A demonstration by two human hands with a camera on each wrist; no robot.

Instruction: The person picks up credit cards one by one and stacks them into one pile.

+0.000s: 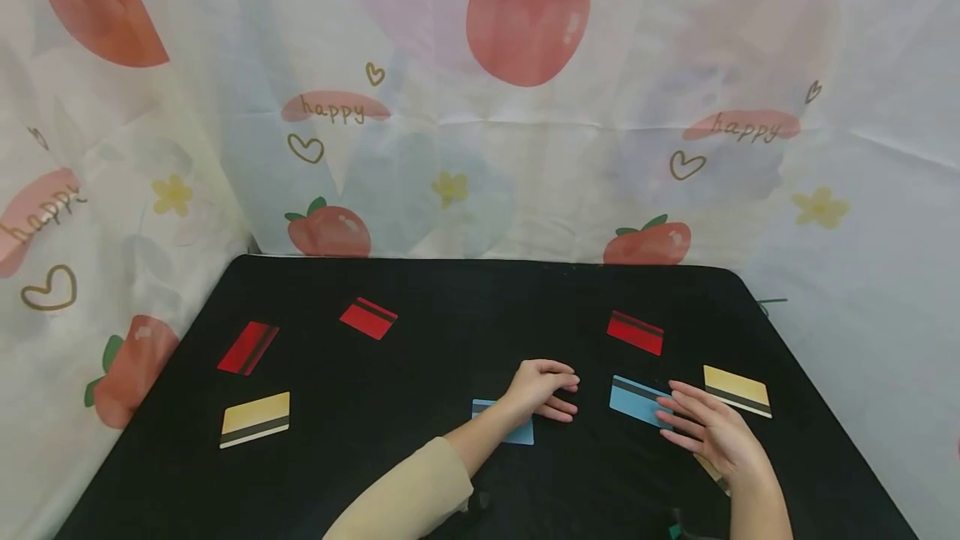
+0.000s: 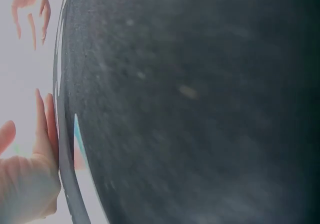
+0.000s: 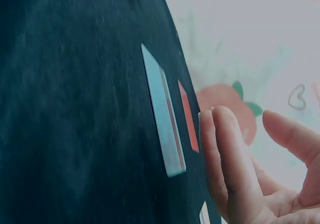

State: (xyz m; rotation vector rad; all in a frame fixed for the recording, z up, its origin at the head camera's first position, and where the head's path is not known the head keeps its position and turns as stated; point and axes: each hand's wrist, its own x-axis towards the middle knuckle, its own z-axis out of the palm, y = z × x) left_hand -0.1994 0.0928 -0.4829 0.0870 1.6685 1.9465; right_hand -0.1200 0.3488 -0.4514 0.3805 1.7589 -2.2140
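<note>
My left hand point(image 1: 542, 390) hovers over the middle of the black table, its fingers relaxed and holding nothing. Under its wrist lies a blue card point(image 1: 519, 433) with a dark stripe, partly hidden by the forearm. To the right, my right hand point(image 1: 708, 427) has its fingers loosely spread, with nothing in them. Its fingertips overlap the right end of a second blue card point(image 1: 637, 398) in the head view; in the right wrist view that blue card point(image 3: 162, 116) lies apart from the fingers. A gold card point(image 1: 712, 473) is mostly hidden beneath the right hand.
Red cards lie at the far left point(image 1: 248, 347), back point(image 1: 368, 319) and back right point(image 1: 635, 332). One gold card point(image 1: 255, 420) is at the left, another gold card point(image 1: 738, 391) beyond the right hand. A printed curtain point(image 1: 525, 157) borders the black table point(image 1: 480, 298).
</note>
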